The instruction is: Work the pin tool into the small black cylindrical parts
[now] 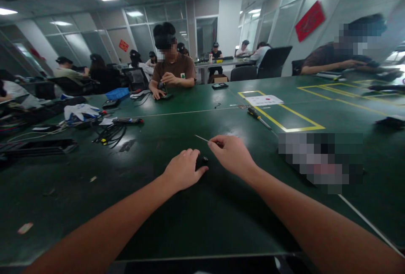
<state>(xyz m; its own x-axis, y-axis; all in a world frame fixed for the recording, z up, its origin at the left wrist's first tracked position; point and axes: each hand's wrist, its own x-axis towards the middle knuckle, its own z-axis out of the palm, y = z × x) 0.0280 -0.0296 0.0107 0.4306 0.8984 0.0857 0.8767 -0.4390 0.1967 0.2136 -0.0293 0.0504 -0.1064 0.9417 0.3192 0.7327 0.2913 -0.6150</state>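
Observation:
My left hand rests on the green table, its fingers curled over a small black object that is mostly hidden beneath them. Just to the right, my right hand is closed on a thin tool, whose slim metal shaft points up and to the left. The two hands almost touch above the black object.
A yellow-handled screwdriver and a white sheet lie inside a yellow taped rectangle at the far right. Black cables, a marker-like tool and white gloves lie at left. A person sits opposite; others work behind.

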